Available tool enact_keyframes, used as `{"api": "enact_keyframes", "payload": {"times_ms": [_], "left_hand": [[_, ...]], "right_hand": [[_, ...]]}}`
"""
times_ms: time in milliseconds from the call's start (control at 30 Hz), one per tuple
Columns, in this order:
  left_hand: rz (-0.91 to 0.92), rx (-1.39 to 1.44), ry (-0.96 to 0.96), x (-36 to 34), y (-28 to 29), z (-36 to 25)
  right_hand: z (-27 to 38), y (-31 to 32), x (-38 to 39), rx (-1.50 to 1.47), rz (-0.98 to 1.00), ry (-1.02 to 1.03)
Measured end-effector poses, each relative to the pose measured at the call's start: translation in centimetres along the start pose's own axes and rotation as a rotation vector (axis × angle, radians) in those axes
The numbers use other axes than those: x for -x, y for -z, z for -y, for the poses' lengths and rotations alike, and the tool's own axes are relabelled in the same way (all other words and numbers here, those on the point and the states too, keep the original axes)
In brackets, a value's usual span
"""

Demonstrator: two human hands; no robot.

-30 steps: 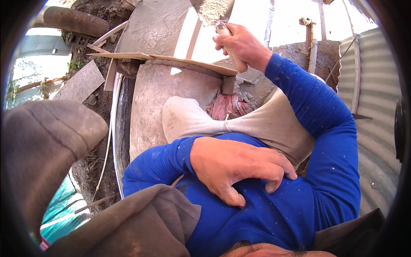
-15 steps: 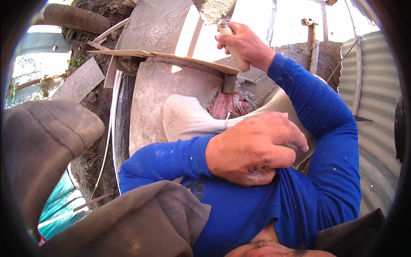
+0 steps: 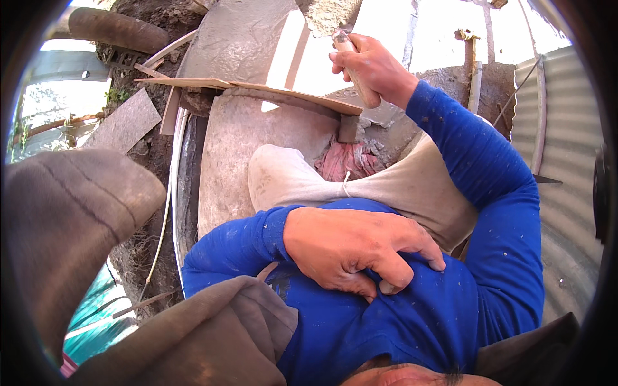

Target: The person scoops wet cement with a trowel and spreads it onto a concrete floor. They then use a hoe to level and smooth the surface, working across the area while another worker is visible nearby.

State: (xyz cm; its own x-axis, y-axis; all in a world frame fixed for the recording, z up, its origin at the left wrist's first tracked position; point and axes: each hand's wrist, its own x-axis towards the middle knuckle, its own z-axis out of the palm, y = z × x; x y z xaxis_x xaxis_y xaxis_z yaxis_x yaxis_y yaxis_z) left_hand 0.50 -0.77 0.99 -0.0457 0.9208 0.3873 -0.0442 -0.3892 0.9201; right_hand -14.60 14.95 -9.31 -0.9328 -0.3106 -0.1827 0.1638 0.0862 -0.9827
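Note:
My right hand (image 3: pixel 380 71) reaches forward, closed round the pale, worn handle of a trowel (image 3: pixel 360 80). At the trowel's far end, grey-beige mortar (image 3: pixel 330 15) shows by the top edge; the blade is not clearly seen. My left hand (image 3: pixel 354 251) is bent in against my chest, thumb and fingers pinching a gathered fold of my blue shirt (image 3: pixel 386 321). Ahead of me lies smooth wet grey concrete (image 3: pixel 238 38), bordered on the near side by a thin wooden strip (image 3: pixel 290 95).
A small block (image 3: pixel 351 128) and a dirty pink cloth (image 3: pixel 344 161) lie before my knees. Corrugated metal sheeting (image 3: pixel 566 186) stands at the right. Pipes (image 3: pixel 177 174) run along the left, near dark soil and a flat grey board (image 3: pixel 122 122). Brown fabric (image 3: pixel 187 341) fills the lower left.
My left hand has shifted left and down on my chest, and the pulled-up shirt front has settled lower. My right hand holds the trowel in nearly the same place.

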Motion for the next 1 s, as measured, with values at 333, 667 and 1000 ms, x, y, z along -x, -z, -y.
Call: {"api": "enact_keyframes", "payload": {"times_ms": [333, 667, 1000], "left_hand": [[-0.273, -0.540, -0.049, -2.5, -1.2, 0.2], [-0.784, -0.350, 0.468, 9.1, -0.1, 5.0], [-0.948, -1.070, 1.108, 27.2, -8.0, 13.5]], "right_hand": [[0.0, -0.3, 0.2, 0.011, -0.001, 0.000], [0.4, 0.5, 0.4, 0.001, -0.001, 0.018], [0.7, 0.0, 0.4, -0.008, 0.014, 0.021]]}}
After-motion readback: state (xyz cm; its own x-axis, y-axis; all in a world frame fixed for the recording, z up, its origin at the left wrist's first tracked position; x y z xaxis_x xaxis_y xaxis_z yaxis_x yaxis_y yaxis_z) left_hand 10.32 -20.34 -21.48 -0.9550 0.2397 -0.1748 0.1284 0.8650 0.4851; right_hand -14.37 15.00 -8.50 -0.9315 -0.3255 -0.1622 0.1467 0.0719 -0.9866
